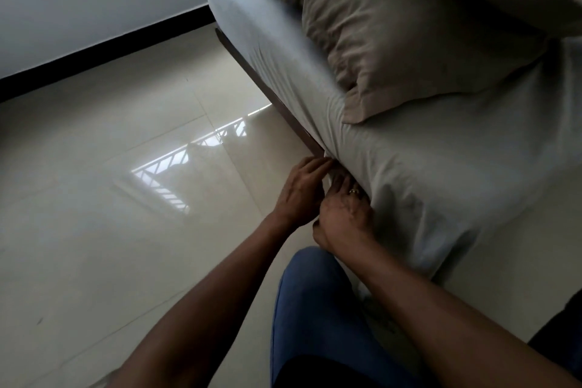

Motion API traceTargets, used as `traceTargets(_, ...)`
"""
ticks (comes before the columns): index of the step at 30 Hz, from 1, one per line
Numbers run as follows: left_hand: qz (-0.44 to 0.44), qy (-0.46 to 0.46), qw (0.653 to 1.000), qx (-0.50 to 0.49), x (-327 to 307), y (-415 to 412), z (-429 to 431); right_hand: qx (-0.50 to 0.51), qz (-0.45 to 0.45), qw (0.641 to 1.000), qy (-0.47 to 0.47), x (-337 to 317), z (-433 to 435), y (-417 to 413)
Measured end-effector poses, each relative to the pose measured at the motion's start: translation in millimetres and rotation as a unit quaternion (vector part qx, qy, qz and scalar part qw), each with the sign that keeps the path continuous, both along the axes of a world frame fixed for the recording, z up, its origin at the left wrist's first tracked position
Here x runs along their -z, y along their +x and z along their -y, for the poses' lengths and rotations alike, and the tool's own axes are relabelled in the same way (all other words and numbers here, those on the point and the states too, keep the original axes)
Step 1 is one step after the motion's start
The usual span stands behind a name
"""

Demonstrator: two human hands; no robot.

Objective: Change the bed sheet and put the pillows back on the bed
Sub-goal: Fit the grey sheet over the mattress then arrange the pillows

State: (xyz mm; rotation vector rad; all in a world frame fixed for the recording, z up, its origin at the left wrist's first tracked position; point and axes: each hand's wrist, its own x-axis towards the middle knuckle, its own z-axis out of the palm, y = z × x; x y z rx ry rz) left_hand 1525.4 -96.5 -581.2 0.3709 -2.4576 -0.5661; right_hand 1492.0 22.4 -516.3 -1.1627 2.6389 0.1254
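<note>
Here, we held both hands low against the side of the mattress, where the pale bed sheet (441, 167) dropped over the edge directly to the right of the fingertips. The left hand (302, 190) lay just beyond the right hand (345, 216), close against it. The left fingers (318, 164) were bent and pressed together, their tips at the sheet's hem; whether they pinched it we could not tell. The right fingers (341, 181), one bearing a ring (354, 190), ran in under the overhang, and their tips were hidden. The hem's long axis ran straight away from the fingertips, along the dark bed frame (277, 98), so we judged that the left hand, being the nearer to the untucked length, would lead the tuck. A pillow (409, 35) already lay on the bed, beyond and above the fingers.
</note>
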Motion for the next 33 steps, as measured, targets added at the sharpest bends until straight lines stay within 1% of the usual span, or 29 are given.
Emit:
traceTargets(2, 0.023, -0.016, 1.0, 0.009, 4.3, -5.3, 2.1, 0.001, -0.006, 1.0, 0.023, 0.4, 7.0, 1.1)
traceTargets(3, 0.049, -0.024, 0.998, 0.005, 5.0, -7.1, 2.9, 0.002, -0.005, 0.999, 0.031, 0.3, 9.2, 1.1)
traceTargets(5, 0.136, -0.059, 0.989, -0.016, 3.8, -9.3, 3.6, -0.003, 0.007, 0.999, 0.037, -1.4, 9.4, 1.8)
traceTargets(7, 0.211, -0.047, 0.976, -0.03, 0.4, -17.3, 3.9, -0.012, 0.028, 0.999, 0.026, -1.8, 6.3, 3.8)
traceTargets(9, 0.244, -0.022, 0.969, -0.021, -3.7, -28.0, 9.6, -0.032, 0.031, 0.999, 0.008, -0.2, 2.7, 3.0)
traceTargets(10, 0.24, -0.032, 0.97, -0.006, -4.6, -31.4, 14.2, -0.041, 0.032, 0.999, 0.0, 0.8, 1.7, 0.2)
traceTargets(11, 0.215, -0.047, 0.975, 0.016, -5.5, -29.7, 17.4, -0.04, 0.04, 0.998, -0.007, 1.4, 1.9, -3.3)
traceTargets(12, 0.171, -0.054, 0.982, 0.055, -5.5, -26.0, 19.9, -0.031, 0.049, 0.998, -0.011, -0.6, 2.8, -8.3)
traceTargets(13, 0.128, -0.04, 0.987, 0.088, -7.8, -16.1, 20.9, -0.008, 0.065, 0.998, -0.02, -2.5, 4.7, -12.0)
traceTargets(14, 0.091, -0.015, 0.991, 0.096, -10.9, -4.7, 24.3, 0.021, 0.085, 0.996, -0.03, -6.2, 9.2, -15.8)
traceTargets(15, 0.056, 0.004, 0.996, 0.075, -13.2, 9.0, 27.4, 0.045, 0.099, 0.993, -0.042, -8.7, 14.7, -17.2)
traceTargets(16, 0.012, 0.004, 0.999, 0.048, -14.1, 21.4, 30.9, 0.06, 0.098, 0.992, -0.048, -10.2, 21.7, -17.4)
traceTargets(17, -0.009, -0.009, 1.0, 0.024, -16.4, 30.7, 32.3, 0.069, 0.087, 0.993, -0.049, -11.1, 27.7, -15.1)
traceTargets(18, -0.013, -0.025, 0.999, 0.015, -17.7, 35.3, 33.1, 0.074, 0.069, 0.994, -0.042, -10.4, 33.6, -12.2)
traceTargets(19, 0.001, -0.031, 0.999, 0.022, -22.6, 33.8, 32.8, 0.08, 0.053, 0.995, -0.034, -10.3, 37.3, -8.4)
traceTargets(23, 0.121, -0.068, 0.988, 0.074, -32.7, 1.2, 39.4, 0.068, 0.059, 0.995, -0.05, -12.8, 28.5, -0.3)
traceTargets(25, 0.164, -0.096, 0.98, 0.064, -26.4, -8.3, 42.6, 0.023, 0.041, 0.997, -0.061, -14.9, 19.1, 8.0)
traceTargets(27, 0.183, -0.107, 0.975, 0.06, -18.1, -14.5, 50.9, -0.032, 0.033, 0.996, -0.071, -14.3, 20.6, 15.5)
traceTargets(29, 0.181, -0.114, 0.973, 0.093, -15.8, -19.0, 58.0, -0.046, 0.036, 0.996, -0.067, -8.3, 30.7, 10.8)
traceTargets(31, 0.145, -0.1, 0.975, 0.138, -19.1, -17.0, 63.1, -0.028, 0.04, 0.998, -0.048, -0.6, 37.7, -4.6)
traceTargets(32, 0.12, -0.086, 0.98, 0.135, -21.7, -12.0, 66.5, -0.023, 0.047, 0.998, -0.044, 2.9, 39.7, -11.5)
traceTargets(33, 0.094, -0.079, 0.987, 0.108, -25.4, -4.1, 68.7, -0.014, 0.055, 0.997, -0.046, 5.3, 40.6, -16.6)
